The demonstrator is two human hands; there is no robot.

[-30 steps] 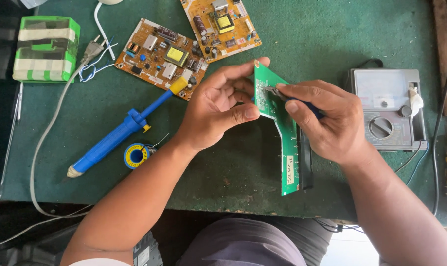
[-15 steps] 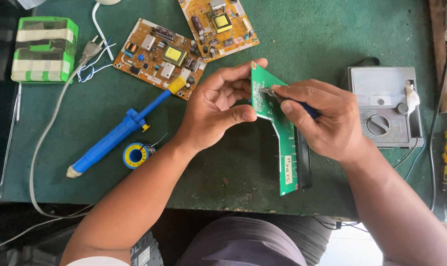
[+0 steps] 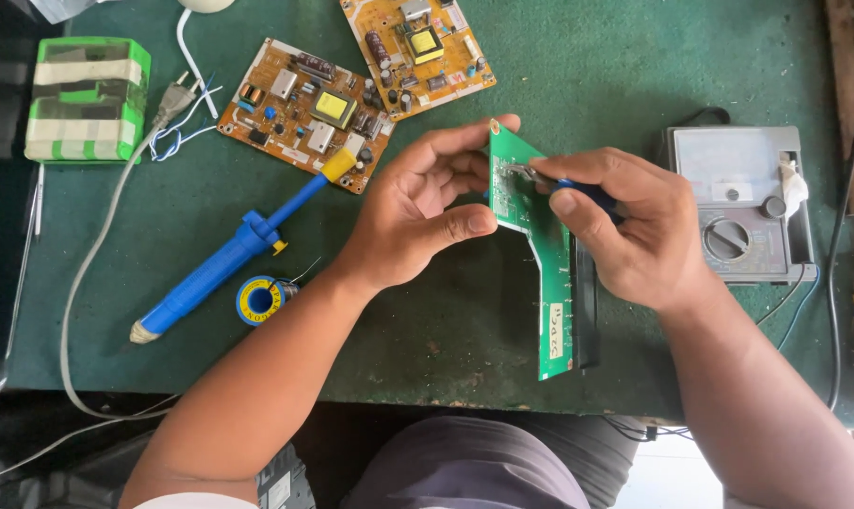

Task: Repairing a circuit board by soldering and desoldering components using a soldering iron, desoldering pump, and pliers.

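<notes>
The left hand (image 3: 417, 212) pinches the upper end of a long, narrow green circuit board (image 3: 540, 254) between thumb and fingers, holding it tilted above the green felt-covered table (image 3: 587, 75). The right hand (image 3: 634, 231) is closed around a small blue-handled metal tool (image 3: 577, 193) whose tip touches the board's top. A blue desoldering pump with a yellow tip (image 3: 229, 254) and a small solder spool (image 3: 260, 300) lie left; a grey analogue multimeter (image 3: 738, 203) sits right.

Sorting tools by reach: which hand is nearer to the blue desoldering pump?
Left. The left hand is just right of the blue desoldering pump; the right hand is farther right, beyond the green circuit board.
</notes>
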